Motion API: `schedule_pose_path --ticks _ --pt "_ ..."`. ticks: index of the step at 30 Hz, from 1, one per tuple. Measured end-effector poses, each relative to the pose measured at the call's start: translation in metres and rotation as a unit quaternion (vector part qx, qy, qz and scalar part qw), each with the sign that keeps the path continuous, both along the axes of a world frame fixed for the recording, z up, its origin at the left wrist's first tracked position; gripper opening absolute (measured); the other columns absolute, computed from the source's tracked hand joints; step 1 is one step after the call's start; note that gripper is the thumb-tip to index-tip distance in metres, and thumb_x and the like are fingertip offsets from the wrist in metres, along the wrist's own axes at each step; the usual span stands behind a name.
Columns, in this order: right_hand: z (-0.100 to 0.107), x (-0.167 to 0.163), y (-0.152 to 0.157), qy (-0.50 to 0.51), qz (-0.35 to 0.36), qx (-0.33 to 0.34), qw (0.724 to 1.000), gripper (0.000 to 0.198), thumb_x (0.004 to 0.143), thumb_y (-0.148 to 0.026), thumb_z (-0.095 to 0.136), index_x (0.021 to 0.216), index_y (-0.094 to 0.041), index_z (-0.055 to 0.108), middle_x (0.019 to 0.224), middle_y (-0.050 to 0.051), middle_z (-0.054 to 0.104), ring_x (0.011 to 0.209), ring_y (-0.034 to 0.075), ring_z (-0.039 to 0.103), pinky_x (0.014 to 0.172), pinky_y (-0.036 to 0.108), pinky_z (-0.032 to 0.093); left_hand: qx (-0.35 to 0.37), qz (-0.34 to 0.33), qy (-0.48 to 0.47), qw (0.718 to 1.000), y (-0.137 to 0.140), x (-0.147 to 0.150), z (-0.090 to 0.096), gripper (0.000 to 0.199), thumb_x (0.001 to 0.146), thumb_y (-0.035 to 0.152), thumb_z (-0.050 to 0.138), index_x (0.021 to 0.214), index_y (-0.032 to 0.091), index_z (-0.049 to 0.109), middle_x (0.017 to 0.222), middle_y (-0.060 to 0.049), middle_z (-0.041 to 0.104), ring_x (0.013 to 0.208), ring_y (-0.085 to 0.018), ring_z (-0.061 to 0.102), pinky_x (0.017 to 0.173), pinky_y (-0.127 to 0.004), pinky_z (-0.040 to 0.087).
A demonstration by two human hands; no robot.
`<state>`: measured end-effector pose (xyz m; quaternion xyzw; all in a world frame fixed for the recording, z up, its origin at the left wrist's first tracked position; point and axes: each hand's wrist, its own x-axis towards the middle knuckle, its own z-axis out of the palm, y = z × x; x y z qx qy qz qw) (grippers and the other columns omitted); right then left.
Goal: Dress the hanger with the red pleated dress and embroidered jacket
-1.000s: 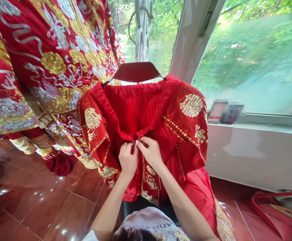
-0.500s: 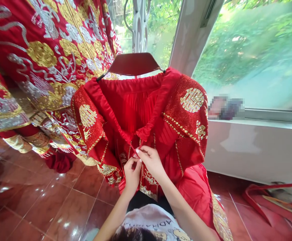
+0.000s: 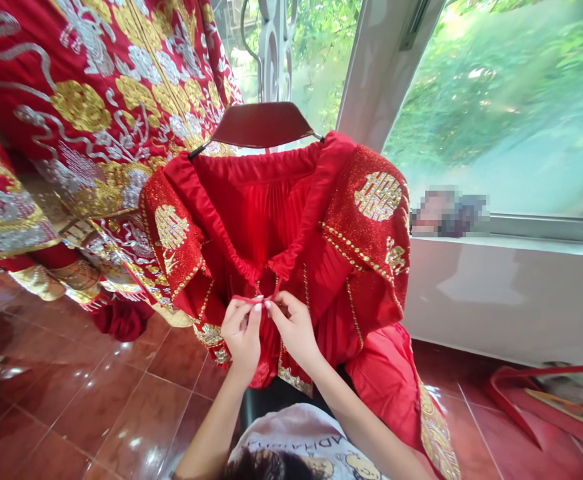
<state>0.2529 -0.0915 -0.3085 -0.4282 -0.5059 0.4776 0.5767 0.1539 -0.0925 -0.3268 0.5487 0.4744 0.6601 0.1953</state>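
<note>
A red skirt (image 3: pixel 221 230) with a gathered waistband hangs over a red embroidered jacket (image 3: pixel 376 233) on a dark red hanger (image 3: pixel 263 125). Thin red drawstrings (image 3: pixel 245 299) come out of the waistband's front ends. My left hand (image 3: pixel 243 331) pinches a drawstring between thumb and fingers; part of the string lies across its index finger. Close beside it, my right hand (image 3: pixel 294 327) also pinches the drawstring, fingertips nearly touching the left thumb. Whether the strings are crossed or knotted between the fingertips I cannot tell.
More red garments (image 3: pixel 116 100) with gold and silver embroidery hang at the left. A window (image 3: pixel 511 120) and its sill stand at the right. Red tiles (image 3: pixel 131 413) cover the floor, and a red-framed object (image 3: pixel 521 393) rests at the lower right.
My left hand has moved up and to the left, drawing a string across its finger. My right hand has shifted slightly left, still pinching. The hanging clothes have moved slightly left in view.
</note>
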Motion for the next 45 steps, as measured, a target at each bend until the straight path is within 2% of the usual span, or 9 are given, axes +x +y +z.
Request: schedule_pose_path --ticks 3,6,12,19,23,30,34,40,45 --pt "0.000 -0.001 -0.002 0.004 0.013 0.010 1.000 0.018 0.084 -0.033 0.053 0.074 -0.019 0.052 0.067 -0.002 0.055 0.063 0.012 0.051 0.059 0.023 0.041 0.024 -0.007 0.082 0.996 0.006 0.003 0.020 0.008 0.081 0.026 0.067 0.077 0.020 0.070 0.071 0.001 0.057 0.064 -0.010 0.053 0.058 -0.022 0.043" --pt "0.001 0.001 -0.004 -0.004 0.018 0.013 1.000 0.019 0.084 -0.032 0.051 0.069 -0.019 0.048 0.064 -0.003 0.052 0.059 0.010 0.048 0.055 0.022 0.038 0.029 0.080 0.099 0.991 0.012 0.009 0.026 0.012 0.077 0.021 0.070 0.071 0.018 0.060 0.068 0.004 0.049 0.059 -0.009 0.044 0.055 -0.022 0.037" --pt "-0.002 0.005 -0.005 -0.047 0.014 0.020 0.999 0.017 0.083 -0.032 0.051 0.071 -0.019 0.050 0.064 -0.003 0.052 0.057 0.010 0.046 0.055 0.023 0.036 0.075 0.187 0.199 0.959 0.015 0.006 0.025 0.019 0.077 0.028 0.070 0.067 0.018 0.058 0.078 0.000 0.041 0.074 -0.014 0.045 0.074 -0.031 0.041" --pt "-0.002 0.006 -0.005 -0.055 0.016 0.023 0.998 0.019 0.084 -0.034 0.053 0.072 -0.019 0.051 0.066 -0.002 0.055 0.061 0.011 0.050 0.059 0.024 0.039 0.086 0.117 0.301 0.942 0.005 -0.001 0.031 0.022 0.089 0.019 0.048 0.077 0.017 0.066 0.094 -0.008 0.052 0.090 -0.020 0.048 0.080 -0.035 0.042" --pt "-0.003 0.006 -0.007 -0.045 0.028 0.033 0.998 0.018 0.085 -0.032 0.052 0.073 -0.019 0.051 0.066 -0.003 0.054 0.059 0.010 0.049 0.057 0.023 0.038 0.100 0.144 0.289 0.941 0.007 0.002 0.034 0.014 0.083 0.020 0.060 0.070 0.019 0.066 0.084 -0.004 0.052 0.082 -0.018 0.049 0.074 -0.032 0.044" --pt "-0.005 0.008 -0.010 -0.044 0.031 0.035 0.998 0.015 0.084 -0.029 0.051 0.072 -0.019 0.050 0.064 -0.004 0.052 0.057 0.010 0.046 0.055 0.022 0.035 0.033 0.137 0.133 0.981 0.017 0.011 0.034 0.027 0.068 0.014 0.066 0.081 0.021 0.044 0.091 -0.002 0.050 0.088 -0.017 0.055 0.078 -0.031 0.048" --pt "-0.004 0.009 -0.011 -0.071 0.024 0.041 0.996 0.016 0.084 -0.030 0.052 0.073 -0.019 0.051 0.063 -0.004 0.051 0.056 0.009 0.044 0.055 0.023 0.033 -0.057 0.003 -0.050 0.997 0.022 0.015 0.029 0.042 0.071 0.013 0.057 0.108 0.021 0.039 0.101 -0.006 0.059 0.088 -0.016 0.063 0.079 -0.030 0.052" --pt "-0.002 0.012 -0.009 -0.066 0.018 0.043 0.997 0.020 0.084 -0.032 0.054 0.070 -0.019 0.048 0.061 -0.005 0.047 0.054 0.008 0.039 0.053 0.022 0.031 -0.151 -0.176 -0.251 0.940 0.019 0.002 0.024 0.045 0.064 0.024 0.075 0.098 0.021 0.047 0.076 0.002 0.067 0.074 -0.014 0.067 0.070 -0.026 0.052" --pt "0.000 0.013 -0.010 -0.044 0.030 0.034 0.998 0.019 0.085 -0.033 0.055 0.073 -0.019 0.051 0.062 -0.004 0.051 0.055 0.009 0.042 0.054 0.022 0.034 -0.218 -0.165 -0.363 0.891 0.017 -0.016 0.011 0.049 0.051 0.020 0.082 0.093 0.019 0.057 0.070 0.004 0.066 0.059 -0.007 0.060 0.059 -0.018 0.047"
